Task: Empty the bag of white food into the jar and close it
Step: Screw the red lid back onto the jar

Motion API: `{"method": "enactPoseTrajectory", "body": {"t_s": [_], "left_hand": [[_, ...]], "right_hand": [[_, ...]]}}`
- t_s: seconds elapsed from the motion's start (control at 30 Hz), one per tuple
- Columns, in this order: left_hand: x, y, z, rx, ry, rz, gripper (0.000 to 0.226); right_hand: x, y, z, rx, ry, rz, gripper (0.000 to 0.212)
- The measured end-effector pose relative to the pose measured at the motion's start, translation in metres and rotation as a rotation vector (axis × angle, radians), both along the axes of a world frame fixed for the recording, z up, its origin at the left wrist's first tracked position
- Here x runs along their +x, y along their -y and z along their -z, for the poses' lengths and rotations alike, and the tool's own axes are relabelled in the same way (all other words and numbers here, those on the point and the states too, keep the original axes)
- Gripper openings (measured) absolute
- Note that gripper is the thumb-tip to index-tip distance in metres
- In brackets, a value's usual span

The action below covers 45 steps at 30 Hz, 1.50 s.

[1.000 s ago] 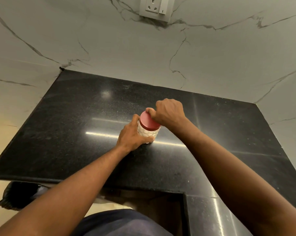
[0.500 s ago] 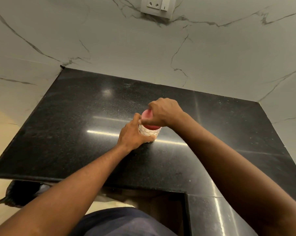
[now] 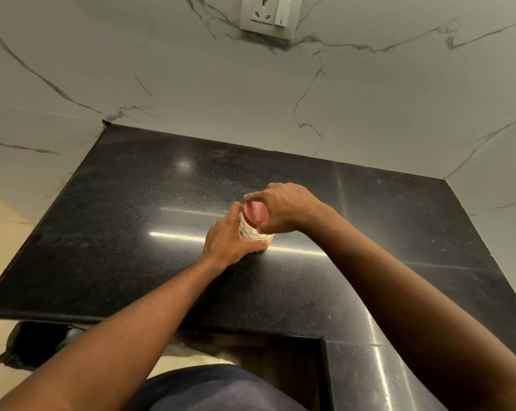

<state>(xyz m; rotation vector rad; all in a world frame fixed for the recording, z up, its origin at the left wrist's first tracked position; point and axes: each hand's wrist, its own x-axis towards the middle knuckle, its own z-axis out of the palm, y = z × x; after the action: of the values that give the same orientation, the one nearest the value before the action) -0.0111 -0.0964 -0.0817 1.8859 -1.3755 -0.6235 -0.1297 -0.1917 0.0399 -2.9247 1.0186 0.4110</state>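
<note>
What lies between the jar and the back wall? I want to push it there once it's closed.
Nothing: in the head view, only bare black counter runs from the jar to the marble wall.

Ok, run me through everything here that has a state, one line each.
Jar: upright on the black counter, held.
Red lid: on the jar, gripped.
Left hand: wrapped around the jar body.
Right hand: closed on the lid.
Wall switch: position unclear.
Socket: nothing plugged in.
</note>
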Motion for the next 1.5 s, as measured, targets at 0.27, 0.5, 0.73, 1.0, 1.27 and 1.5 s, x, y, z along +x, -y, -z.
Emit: {"method": "enactPoseTrajectory", "body": {"t_s": [0.27, 0.5, 0.73, 1.0, 1.27, 1.5], "left_hand": [[0.0, -0.001, -0.002, 0.006, 0.0, 0.01, 0.085], [-0.001, 0.0, -0.003, 0.001, 0.002, 0.007, 0.098], [-0.002, 0.0, -0.005, 0.033, 0.022, -0.017, 0.084], [-0.001, 0.0, -0.008, 0.031, 0.041, 0.005, 0.095], [-0.001, 0.001, -0.005, 0.014, 0.066, -0.002, 0.087], [0.001, 0.002, -0.002, 0.047, 0.031, -0.001, 0.085]], "right_hand": [[0.015, 0.005, 0.018, -0.258, 0.017, 0.383, 0.082], [-0.002, 0.002, 0.005, 0.273, 0.006, 0.061, 0.086], [0.006, 0.002, 0.014, -0.091, 0.12, 0.184, 0.078], [0.006, 0.006, 0.013, -0.085, 0.088, 0.26, 0.082], [0.001, 0.008, 0.011, 0.092, 0.126, 0.1, 0.074], [0.014, -0.002, 0.026, -0.243, 0.068, 0.317, 0.086]]}}
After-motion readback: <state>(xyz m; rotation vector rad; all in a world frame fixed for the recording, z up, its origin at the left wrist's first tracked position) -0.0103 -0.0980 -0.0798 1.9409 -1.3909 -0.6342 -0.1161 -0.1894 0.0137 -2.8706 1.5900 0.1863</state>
